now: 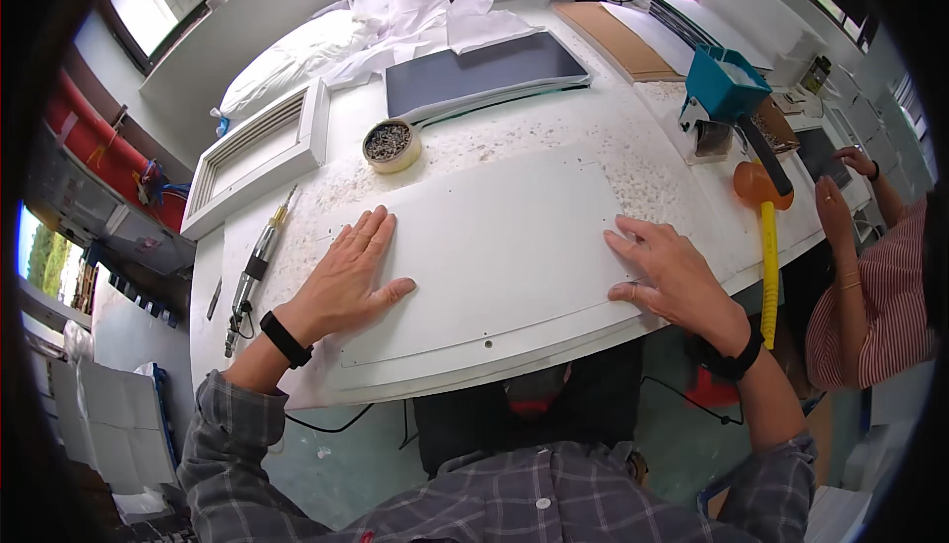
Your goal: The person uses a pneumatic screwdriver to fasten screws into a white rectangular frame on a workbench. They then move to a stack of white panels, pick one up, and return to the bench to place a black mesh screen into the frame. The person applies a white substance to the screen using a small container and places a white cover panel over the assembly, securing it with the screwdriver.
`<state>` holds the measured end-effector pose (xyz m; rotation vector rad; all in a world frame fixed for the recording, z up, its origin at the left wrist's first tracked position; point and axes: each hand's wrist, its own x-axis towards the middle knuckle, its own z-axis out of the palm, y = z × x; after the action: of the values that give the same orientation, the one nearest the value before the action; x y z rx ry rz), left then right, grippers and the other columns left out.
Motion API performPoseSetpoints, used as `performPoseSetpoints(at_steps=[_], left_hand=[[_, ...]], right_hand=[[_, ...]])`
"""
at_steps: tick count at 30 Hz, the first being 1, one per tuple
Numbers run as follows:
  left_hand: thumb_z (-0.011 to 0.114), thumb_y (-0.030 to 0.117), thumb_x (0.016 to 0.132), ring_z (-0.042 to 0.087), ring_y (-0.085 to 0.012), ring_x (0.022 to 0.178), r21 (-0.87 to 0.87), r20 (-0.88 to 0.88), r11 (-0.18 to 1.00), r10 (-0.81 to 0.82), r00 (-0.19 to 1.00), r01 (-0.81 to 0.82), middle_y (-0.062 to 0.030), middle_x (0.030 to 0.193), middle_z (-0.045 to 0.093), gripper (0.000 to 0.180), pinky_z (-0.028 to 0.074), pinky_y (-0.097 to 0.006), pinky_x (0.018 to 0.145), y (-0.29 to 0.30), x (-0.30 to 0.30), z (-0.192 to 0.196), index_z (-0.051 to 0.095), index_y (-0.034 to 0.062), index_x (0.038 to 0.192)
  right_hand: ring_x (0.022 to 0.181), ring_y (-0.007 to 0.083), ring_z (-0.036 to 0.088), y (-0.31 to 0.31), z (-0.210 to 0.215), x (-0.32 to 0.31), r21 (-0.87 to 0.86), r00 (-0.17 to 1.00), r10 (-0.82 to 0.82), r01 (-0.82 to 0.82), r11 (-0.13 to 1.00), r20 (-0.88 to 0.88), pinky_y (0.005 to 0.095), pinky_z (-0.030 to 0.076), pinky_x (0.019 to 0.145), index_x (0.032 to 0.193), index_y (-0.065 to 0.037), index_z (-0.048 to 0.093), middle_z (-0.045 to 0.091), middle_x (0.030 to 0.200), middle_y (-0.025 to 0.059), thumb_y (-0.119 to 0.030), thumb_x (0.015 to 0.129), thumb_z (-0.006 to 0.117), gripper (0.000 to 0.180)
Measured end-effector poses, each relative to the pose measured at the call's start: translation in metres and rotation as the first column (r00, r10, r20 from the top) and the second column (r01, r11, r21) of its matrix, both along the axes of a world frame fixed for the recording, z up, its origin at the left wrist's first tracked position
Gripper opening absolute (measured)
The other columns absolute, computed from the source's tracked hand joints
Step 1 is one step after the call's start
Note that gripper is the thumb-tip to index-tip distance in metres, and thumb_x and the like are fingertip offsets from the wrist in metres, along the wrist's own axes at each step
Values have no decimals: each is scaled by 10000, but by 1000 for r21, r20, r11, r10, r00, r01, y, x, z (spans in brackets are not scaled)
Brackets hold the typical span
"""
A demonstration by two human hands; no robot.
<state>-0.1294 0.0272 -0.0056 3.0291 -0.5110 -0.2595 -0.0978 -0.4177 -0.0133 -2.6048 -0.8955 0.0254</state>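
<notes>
left hand (346, 271) flat, fingers spread, gripping nothing | right hand (672, 276) likewise | white panel (494, 247) at bench (652, 138) front edge | press evenly, stop sliding

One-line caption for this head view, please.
Both hands, left and right, press flat on a white panel; screwdriver lies left.

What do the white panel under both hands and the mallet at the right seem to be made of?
White panel: probably painted sheet metal or rigid plastic; smooth matte face, thin edge, small holes. Both the left hand and the right hand rest flat on it. Mallet: likely plastic or rubber; translucent orange head, glossy yellow handle.
</notes>
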Motion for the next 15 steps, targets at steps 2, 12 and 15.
performPoseSetpoints(at_steps=[2, 12, 15], left_hand=[[474, 651, 1012, 174, -382, 1593, -40, 19, 999, -13, 1000, 14, -288, 1685, 214, 972, 131, -440, 1309, 3, 1, -8, 224, -70, 1614], [466, 620, 1030, 186, -389, 1590, -62, 127, 996, -55, 990, 64, -296, 1673, 243, 933, 127, -457, 1308, 4, 3, -24, 233, -73, 1610], [464, 617, 1037, 199, -396, 1584, -31, 166, 996, -78, 983, 85, -296, 1671, 248, 911, 140, -470, 1304, 17, -12, -27, 250, -58, 1609]], right_hand=[[1401, 391, 466, 0, 4, -1, -79, 998, 23, -17, 997, 67, 474, 381, 1177, 1455, -95, 599, 510, 1538, 154, -351, 829, 834, 716], [1485, 412, 388, 127, 2, 9, -220, 950, 302, -278, 935, 85, 555, 339, 1208, 1504, -138, 551, 478, 1579, 132, -494, 784, 808, 843], [1471, 420, 409, 179, 0, 0, -245, 912, 392, -356, 902, 121, 554, 389, 1170, 1510, -94, 526, 466, 1581, 139, -530, 770, 797, 900]])
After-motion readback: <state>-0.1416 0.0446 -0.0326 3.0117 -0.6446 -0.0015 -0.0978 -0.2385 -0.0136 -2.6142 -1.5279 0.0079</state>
